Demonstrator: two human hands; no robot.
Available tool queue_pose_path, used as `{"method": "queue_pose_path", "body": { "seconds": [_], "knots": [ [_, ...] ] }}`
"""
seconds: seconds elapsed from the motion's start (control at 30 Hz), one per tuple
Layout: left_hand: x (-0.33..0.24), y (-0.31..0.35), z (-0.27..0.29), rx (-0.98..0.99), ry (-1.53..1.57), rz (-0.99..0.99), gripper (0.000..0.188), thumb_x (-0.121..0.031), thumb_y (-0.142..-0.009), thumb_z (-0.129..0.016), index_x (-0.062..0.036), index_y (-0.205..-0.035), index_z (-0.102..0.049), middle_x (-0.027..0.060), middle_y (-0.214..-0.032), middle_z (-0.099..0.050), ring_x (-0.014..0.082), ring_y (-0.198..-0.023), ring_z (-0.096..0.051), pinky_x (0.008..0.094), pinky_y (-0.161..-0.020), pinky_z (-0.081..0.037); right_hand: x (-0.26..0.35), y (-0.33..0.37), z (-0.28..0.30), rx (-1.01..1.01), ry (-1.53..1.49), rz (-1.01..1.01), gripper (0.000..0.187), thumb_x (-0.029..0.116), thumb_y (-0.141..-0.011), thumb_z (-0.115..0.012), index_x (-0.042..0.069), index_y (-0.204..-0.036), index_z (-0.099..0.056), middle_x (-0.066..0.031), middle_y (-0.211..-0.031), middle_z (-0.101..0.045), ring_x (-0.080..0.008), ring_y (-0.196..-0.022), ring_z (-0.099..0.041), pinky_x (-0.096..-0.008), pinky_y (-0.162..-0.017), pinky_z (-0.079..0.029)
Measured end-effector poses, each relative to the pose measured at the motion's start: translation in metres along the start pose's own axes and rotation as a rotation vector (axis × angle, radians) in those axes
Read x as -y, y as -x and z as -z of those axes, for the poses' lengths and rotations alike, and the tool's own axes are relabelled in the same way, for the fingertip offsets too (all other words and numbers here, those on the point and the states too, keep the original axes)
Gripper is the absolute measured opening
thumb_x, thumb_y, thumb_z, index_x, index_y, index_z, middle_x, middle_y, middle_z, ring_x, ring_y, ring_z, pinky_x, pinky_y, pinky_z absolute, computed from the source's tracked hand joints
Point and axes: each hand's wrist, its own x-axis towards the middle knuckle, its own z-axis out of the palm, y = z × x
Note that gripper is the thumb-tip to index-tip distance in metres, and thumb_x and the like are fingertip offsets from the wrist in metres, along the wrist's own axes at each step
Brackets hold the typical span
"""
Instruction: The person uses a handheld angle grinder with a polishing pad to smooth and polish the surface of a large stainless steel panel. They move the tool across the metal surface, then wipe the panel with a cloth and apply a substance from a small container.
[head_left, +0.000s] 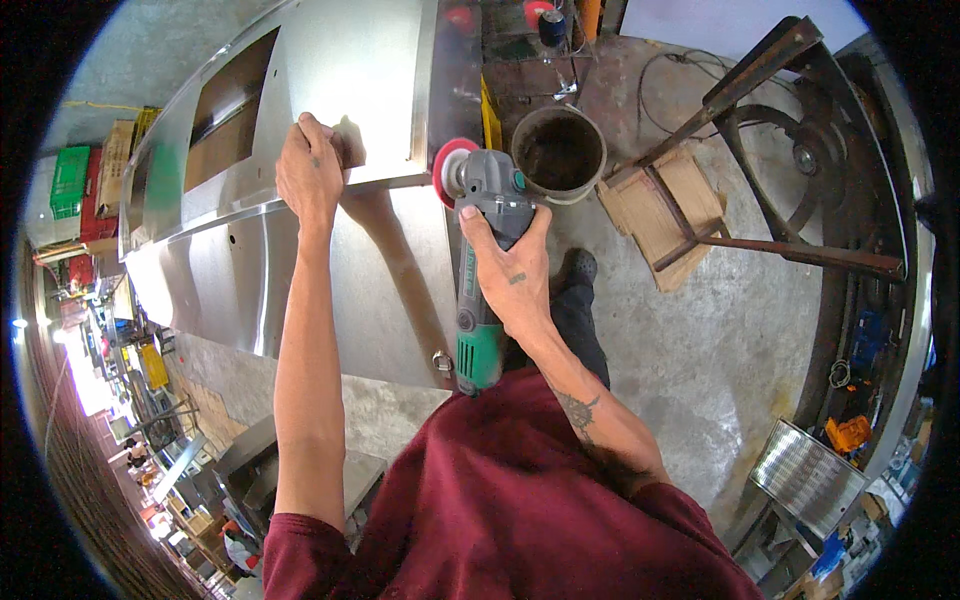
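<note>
Grinder (pixel 467 290) within right fingers' (pixel 541 222) grasp; left fingers (pixel 308 127) clenched over steel panel (pixel 385 90).

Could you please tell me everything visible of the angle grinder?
The angle grinder has a dark grey head and body, a vented green rear end and a red disc. Its casing looks plastic. Its head points away from the person, disc on the left beside the metal panel; contact is unclear. The right grip holds it near the head.

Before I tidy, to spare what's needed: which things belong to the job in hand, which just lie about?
Job:
green and grey angle grinder, in the right hand
shiny metal casing, by the left hand

Probably lying about:
round grey bucket
flat brown cardboard
</note>
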Motion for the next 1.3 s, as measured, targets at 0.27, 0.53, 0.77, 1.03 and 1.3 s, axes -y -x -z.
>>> {"method": "queue_pose_path", "body": {
  "seconds": [0.27,0.53,0.77,1.03,1.3],
  "knots": [
    [-0.009,0.002,0.002,0.022,0.040,0.055,0.066,-0.046,-0.120,-0.037,-0.0037,-0.097,-0.082,0.0189,-0.094,-0.083,0.0421,-0.091,-0.079,0.0548,-0.093,-0.057,-0.002,-0.001,0.002,0.004,-0.003,0.002,0.076,0.046,-0.103,-0.083,-0.005,-0.140,-0.041,-0.0284,-0.112,-0.076,-0.0382,-0.101,-0.079,-0.0470,-0.094,-0.060],
    [-0.003,0.000,0.001,0.012,0.024,0.025,0.065,-0.046,-0.120,-0.038,-0.0042,-0.096,-0.082,0.0179,-0.094,-0.083,0.0417,-0.092,-0.079,0.0541,-0.092,-0.057,-0.005,-0.004,0.004,0.014,0.019,-0.025,0.079,0.048,-0.102,-0.083,-0.007,-0.139,-0.041,-0.0281,-0.110,-0.076,-0.0379,-0.100,-0.078,-0.0467,-0.093,-0.061],
    [-0.004,0.002,0.001,0.008,0.011,0.047,0.065,-0.046,-0.121,-0.038,-0.0042,-0.097,-0.082,0.0187,-0.096,-0.084,0.0426,-0.093,-0.079,0.0544,-0.092,-0.057,0.005,-0.001,0.001,0.013,-0.040,0.086,0.081,0.050,-0.101,-0.084,-0.007,-0.141,-0.042,-0.0279,-0.112,-0.076,-0.0380,-0.100,-0.078,-0.0462,-0.095,-0.060],
    [-0.001,-0.001,0.001,-0.011,0.007,-0.008,0.065,-0.046,-0.121,-0.038,-0.0041,-0.097,-0.082,0.0199,-0.096,-0.083,0.0434,-0.092,-0.079,0.0549,-0.093,-0.057,-0.021,-0.015,0.001,0.038,-0.105,-0.114,0.083,0.052,-0.100,-0.084,-0.006,-0.144,-0.045,-0.0265,-0.119,-0.077,-0.0376,-0.106,-0.078,-0.0452,-0.098,-0.059],
    [-0.005,0.002,0.003,0.004,0.026,0.046,0.065,-0.047,-0.120,-0.039,-0.0047,-0.096,-0.082,0.0190,-0.097,-0.084,0.0440,-0.096,-0.078,0.0537,-0.094,-0.056,-0.015,-0.008,0.000,0.071,-0.190,-0.056,0.085,0.051,-0.100,-0.085,-0.006,-0.147,-0.044,-0.0250,-0.123,-0.075,-0.0323,-0.111,-0.074,-0.0431,-0.102,-0.057]
  ]
}}
